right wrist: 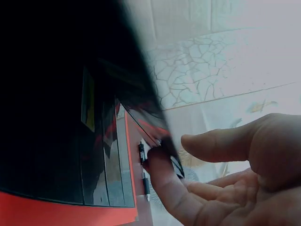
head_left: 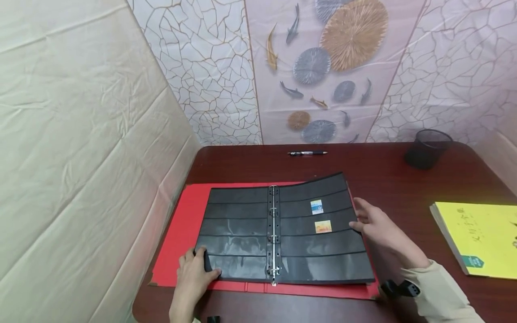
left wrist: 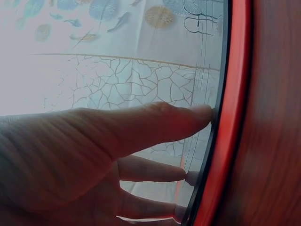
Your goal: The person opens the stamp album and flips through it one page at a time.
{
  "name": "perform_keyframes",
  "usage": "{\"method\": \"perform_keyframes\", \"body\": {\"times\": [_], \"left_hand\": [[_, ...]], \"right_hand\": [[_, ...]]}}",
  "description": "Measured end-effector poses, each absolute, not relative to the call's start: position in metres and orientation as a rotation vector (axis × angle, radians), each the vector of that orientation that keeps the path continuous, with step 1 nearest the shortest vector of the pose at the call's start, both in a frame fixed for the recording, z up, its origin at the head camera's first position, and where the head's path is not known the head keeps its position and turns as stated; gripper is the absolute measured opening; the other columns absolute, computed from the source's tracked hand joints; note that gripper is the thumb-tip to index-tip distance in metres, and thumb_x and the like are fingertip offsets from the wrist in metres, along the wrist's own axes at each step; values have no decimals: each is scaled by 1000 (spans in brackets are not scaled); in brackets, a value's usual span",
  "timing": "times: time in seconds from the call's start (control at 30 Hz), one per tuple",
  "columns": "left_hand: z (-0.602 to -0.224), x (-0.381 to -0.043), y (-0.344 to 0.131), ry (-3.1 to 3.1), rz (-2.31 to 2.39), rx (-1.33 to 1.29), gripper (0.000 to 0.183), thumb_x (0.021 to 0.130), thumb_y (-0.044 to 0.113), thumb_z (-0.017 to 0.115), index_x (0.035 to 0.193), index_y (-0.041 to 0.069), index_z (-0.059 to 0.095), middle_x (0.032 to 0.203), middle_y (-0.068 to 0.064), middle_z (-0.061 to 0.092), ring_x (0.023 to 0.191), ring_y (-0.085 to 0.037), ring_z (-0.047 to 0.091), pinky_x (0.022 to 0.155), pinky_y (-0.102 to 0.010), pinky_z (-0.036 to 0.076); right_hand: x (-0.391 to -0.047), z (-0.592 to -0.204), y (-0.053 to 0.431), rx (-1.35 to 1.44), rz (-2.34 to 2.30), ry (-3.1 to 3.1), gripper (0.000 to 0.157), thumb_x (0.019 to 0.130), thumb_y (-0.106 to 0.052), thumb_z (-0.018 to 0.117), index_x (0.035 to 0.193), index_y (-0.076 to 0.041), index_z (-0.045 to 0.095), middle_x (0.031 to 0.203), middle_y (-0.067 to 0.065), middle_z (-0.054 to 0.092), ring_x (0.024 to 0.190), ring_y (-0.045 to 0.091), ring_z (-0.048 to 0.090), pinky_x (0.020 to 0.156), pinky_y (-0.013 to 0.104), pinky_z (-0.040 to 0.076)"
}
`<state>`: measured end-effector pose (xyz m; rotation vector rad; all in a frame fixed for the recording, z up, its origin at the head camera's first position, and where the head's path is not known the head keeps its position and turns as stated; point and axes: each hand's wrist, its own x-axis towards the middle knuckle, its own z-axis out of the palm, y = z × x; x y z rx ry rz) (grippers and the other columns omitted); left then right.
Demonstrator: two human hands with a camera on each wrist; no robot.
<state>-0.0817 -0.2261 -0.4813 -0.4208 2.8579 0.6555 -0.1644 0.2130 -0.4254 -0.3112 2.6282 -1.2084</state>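
Note:
A red ring binder [head_left: 177, 233] lies spread on the table with black pocket pages on both sides of its metal rings [head_left: 273, 233]. Two small stamps, one blue [head_left: 317, 207] and one orange-yellow [head_left: 323, 226], sit in pockets of the right-hand page [head_left: 323, 251], whose upper right corner curves upward. My right hand [head_left: 379, 226] is at that page's outer edge. In the right wrist view, its index finger [right wrist: 164, 172] curls under the page edge, with the thumb [right wrist: 211, 143] on the other side. My left hand [head_left: 194, 271] rests on the lower left corner of the left-hand page [head_left: 238, 224], fingers spread.
A pen [head_left: 307, 153] lies behind the binder. At the back right stands a black mesh pen holder [head_left: 424, 154]. A yellow book [head_left: 484, 229] lies to the right, beyond my right forearm. Patterned cloth [head_left: 222, 67] hangs behind the table, with plain cloth on the left.

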Motion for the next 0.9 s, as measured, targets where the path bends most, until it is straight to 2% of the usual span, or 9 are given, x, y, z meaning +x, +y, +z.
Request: {"method": "perform_keyframes", "body": {"times": [0.1, 0.2, 0.33, 0.4, 0.53, 0.6, 0.67, 0.77, 0.9], "left_hand": [[-481, -82, -226, 2856, 659, -426, 77, 77, 26, 89, 136, -8, 54, 139, -40, 42, 126, -55, 38, 96, -70, 37], [-481, -81, -226, 2852, 658, -434, 77, 77, 26, 89, 137, -9, 54, 139, -41, 41, 127, -56, 38, 97, -70, 37], [-480, -81, -226, 2845, 660, -444, 77, 78, 25, 89, 136, -9, 54, 139, -41, 41, 128, -56, 37, 97, -71, 36], [-480, -81, -226, 2844, 666, -445, 76, 78, 24, 89, 136, -10, 54, 140, -41, 41, 128, -56, 37, 97, -71, 36], [-481, -82, -226, 2843, 687, -435, 76, 78, 24, 89, 136, -10, 54, 141, -41, 40, 128, -56, 35, 97, -72, 35], [-482, -82, -225, 2843, 699, -432, 76, 77, 23, 89, 136, -10, 54, 141, -41, 39, 129, -56, 35, 97, -72, 34], [-482, -82, -225, 2841, 701, -436, 76, 77, 23, 89, 136, -10, 54, 141, -41, 39, 128, -56, 35, 97, -72, 34], [-481, -82, -225, 2840, 707, -441, 76, 77, 22, 89, 136, -9, 54, 141, -40, 39, 128, -55, 35, 97, -72, 34], [-480, -82, -225, 2840, 710, -431, 75, 77, 23, 88, 137, -8, 54, 143, -40, 38, 129, -55, 35, 97, -72, 34]], "right_hand": [[-159, -423, 213, -314, -1256, 2573, 70, 96, 2, 61, 149, 20, 19, 131, 44, 50, 111, 49, 60, 82, 52, 55], [-153, -420, 210, -310, -1317, 2503, 68, 96, 5, 59, 149, 20, 19, 92, 25, 63, 77, 30, 63, 64, 37, 53], [-149, -415, 206, -317, -1380, 2453, 68, 96, 6, 57, 151, 17, 18, 65, 1, 43, 53, 21, 48, 54, 33, 45], [-148, -411, 205, -332, -1384, 2470, 69, 96, 5, 58, 151, 17, 18, 70, 8, 52, 58, 24, 54, 58, 34, 48], [-144, -402, 204, -362, -1383, 2521, 68, 97, 2, 59, 152, 15, 21, 102, 24, 67, 88, 31, 64, 71, 35, 52], [-142, -399, 202, -368, -1386, 2536, 67, 98, 2, 59, 153, 13, 22, 100, 22, 67, 88, 28, 64, 75, 34, 50], [-141, -395, 200, -353, -1412, 2523, 66, 99, 1, 58, 154, 10, 22, 80, 10, 60, 68, 21, 57, 71, 33, 46], [-140, -390, 197, -346, -1424, 2524, 66, 99, 0, 57, 155, 6, 23, 67, 2, 42, 53, 18, 42, 68, 34, 42], [-140, -383, 192, -349, -1424, 2552, 65, 100, -3, 58, 155, 4, 25, 67, 2, 39, 57, 17, 41, 69, 35, 42]]}}
